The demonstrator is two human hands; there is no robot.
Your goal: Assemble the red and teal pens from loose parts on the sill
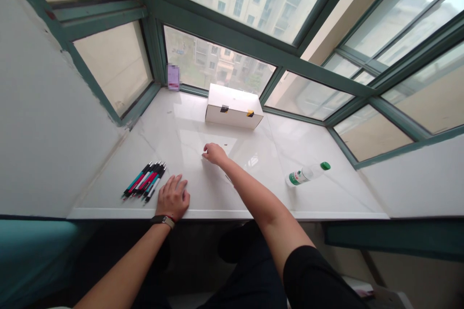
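My left hand [173,197] lies flat on the white marble sill [253,193] near its front edge, fingers spread, holding nothing. A bundle of several coloured pens [145,181] lies just to its left. My right hand [214,153] reaches out to the middle of the sill, fingers curled down with the tips on the surface. Whether it pinches something is too small to tell. A tiny dark speck [225,144] lies just beyond it. A closed white box [234,105] stands farther back by the window.
A clear plastic bottle with a green cap [307,173] lies on its side at the right. A small purple card [173,77] leans against the window at the back left. Green window frames [224,34] enclose the sill.
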